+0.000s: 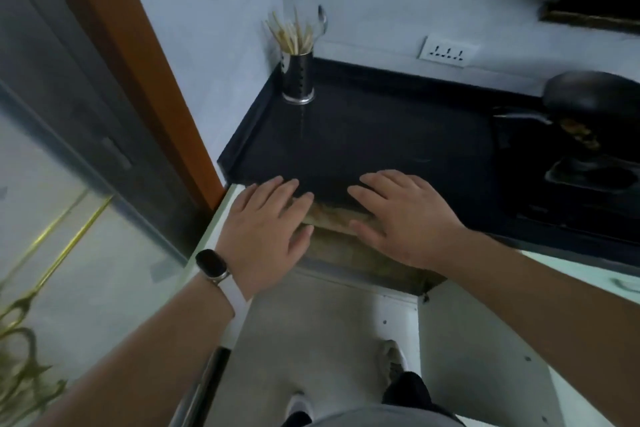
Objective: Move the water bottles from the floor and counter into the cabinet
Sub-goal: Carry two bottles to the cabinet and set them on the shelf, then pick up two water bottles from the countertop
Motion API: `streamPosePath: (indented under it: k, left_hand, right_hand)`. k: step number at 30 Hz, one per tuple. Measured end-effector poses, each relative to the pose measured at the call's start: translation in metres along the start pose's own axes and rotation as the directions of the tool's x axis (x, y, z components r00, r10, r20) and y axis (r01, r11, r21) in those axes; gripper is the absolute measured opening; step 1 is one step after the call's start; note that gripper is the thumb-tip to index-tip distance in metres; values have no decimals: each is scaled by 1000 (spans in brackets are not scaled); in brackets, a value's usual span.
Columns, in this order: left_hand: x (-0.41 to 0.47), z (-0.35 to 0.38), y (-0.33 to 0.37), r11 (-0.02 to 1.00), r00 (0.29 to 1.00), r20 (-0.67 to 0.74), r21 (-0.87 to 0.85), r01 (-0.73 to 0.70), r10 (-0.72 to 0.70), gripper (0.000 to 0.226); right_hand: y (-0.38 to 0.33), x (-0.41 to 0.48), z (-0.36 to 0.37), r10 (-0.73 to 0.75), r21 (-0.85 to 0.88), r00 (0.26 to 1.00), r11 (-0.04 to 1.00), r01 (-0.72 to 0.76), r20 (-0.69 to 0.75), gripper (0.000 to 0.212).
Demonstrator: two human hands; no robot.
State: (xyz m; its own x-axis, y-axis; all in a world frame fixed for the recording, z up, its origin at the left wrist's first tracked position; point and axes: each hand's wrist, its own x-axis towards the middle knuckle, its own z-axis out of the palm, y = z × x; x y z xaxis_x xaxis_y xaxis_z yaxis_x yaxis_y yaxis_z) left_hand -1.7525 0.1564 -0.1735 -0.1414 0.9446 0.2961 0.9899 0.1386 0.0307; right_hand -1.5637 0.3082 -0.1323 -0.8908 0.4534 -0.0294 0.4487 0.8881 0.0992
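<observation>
No water bottle shows in the head view. My left hand [268, 229] and my right hand [403, 215] hover flat, palms down and fingers spread, over the front edge of the black counter [374, 135]. Both hands hold nothing. Below them the cabinet [353, 253] stands open, its two white doors [485, 357] swung out to either side. Its brownish inside is dim, and what lies in it is hidden by my hands and the counter edge.
A metal holder with chopsticks [298, 76] stands in the counter's back left corner. A black wok [592, 97] sits on the stove at the right. A wall socket [448, 52] is behind. A glass door [69, 218] is at the left. My feet stand on the grey floor [304, 340].
</observation>
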Motion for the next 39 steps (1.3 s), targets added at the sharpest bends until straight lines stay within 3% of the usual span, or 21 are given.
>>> streamPosePath:
  k: [8,20,30,39]
  left_hand:
    - [30,-2,11,960,962,-121,-106,-259,246,46]
    - [82,-16,135,825,826,-240,-137,-548,509,46]
    - [100,-38,328,678,680,-281,-121,-725,677,46]
    - [77,-44,548,527,532,-317,-110,-843,785,48]
  right_hand:
    - [-5,-63,-28,314,-32,949,949,-313,39,66]
    - [46,-187,-46,632,-23,769,771,-637,-95,57]
    - [110,-364,-57,800,41,588,596,-802,-116,66]
    - [172,-572,-37,880,61,432,451,-891,-198,57]
